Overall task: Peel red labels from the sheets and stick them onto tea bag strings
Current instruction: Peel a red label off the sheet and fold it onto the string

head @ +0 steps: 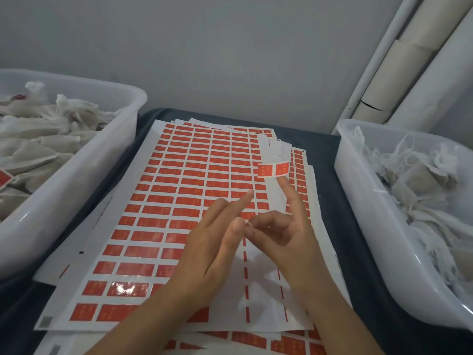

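red labels fill the top sheet (pixel 163 206) of a loose stack of label sheets on a dark cloth-covered table (pixel 330 155), the nearest rows lying under the person's forearms. over the sheet's peeled white right part, the left hand (pixel 212 247) has its index finger stretched forward and its thumb meeting the right hand's curled fingers; something small and pale shows there, too small to tell what. the right hand (pixel 289 234) points its index finger up, and a peeled red label (pixel 273 169) sticks to that fingertip, raised above the sheets. farther left a white plastic tub (pixel 84 165) holds tea bags (pixel 38 134), a few with red tags. at the right a second white tub (pixel 358 201) holds more tea bags (pixel 419 180). behind is a grey wall (pixel 204 47).
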`<control>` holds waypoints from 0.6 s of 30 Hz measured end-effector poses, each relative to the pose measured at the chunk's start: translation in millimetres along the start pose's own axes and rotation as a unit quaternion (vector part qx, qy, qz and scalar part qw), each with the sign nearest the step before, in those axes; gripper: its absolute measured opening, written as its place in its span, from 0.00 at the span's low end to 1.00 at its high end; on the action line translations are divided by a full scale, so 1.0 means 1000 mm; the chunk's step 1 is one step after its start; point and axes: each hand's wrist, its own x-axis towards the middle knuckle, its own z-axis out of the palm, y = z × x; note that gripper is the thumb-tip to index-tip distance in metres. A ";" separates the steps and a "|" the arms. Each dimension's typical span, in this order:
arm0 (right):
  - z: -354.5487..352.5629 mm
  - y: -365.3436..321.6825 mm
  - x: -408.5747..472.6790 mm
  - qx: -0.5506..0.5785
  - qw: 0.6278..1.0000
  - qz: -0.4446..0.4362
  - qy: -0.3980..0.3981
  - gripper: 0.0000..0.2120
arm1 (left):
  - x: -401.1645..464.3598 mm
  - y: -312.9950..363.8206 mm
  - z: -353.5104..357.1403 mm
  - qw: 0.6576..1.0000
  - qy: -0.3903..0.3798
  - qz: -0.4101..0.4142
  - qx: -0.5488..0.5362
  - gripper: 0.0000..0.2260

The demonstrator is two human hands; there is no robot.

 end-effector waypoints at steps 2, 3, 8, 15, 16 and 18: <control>-0.007 0.000 0.002 0.005 1.000 -0.002 0.005 0.32 | 0.003 0.002 -0.001 1.000 0.025 0.008 -0.002 0.12; -0.010 0.001 0.003 0.007 1.000 -0.001 0.008 0.31 | 0.006 0.003 -0.002 0.999 0.035 0.011 -0.001 0.08; -0.018 0.000 0.005 -0.016 1.000 0.015 0.005 0.31 | 0.013 -0.001 -0.004 0.996 0.029 0.063 0.062 0.05; -0.026 -0.002 0.007 -0.036 0.999 0.026 0.021 0.30 | 0.016 0.000 -0.008 0.998 0.028 0.023 0.043 0.06; -0.026 -0.002 0.007 -0.040 0.998 0.029 0.026 0.30 | 0.016 0.001 -0.008 1.000 0.021 -0.005 0.019 0.08; -0.027 -0.002 0.008 -0.047 0.998 0.034 0.029 0.30 | 0.017 0.002 -0.009 0.997 0.012 -0.071 -0.032 0.09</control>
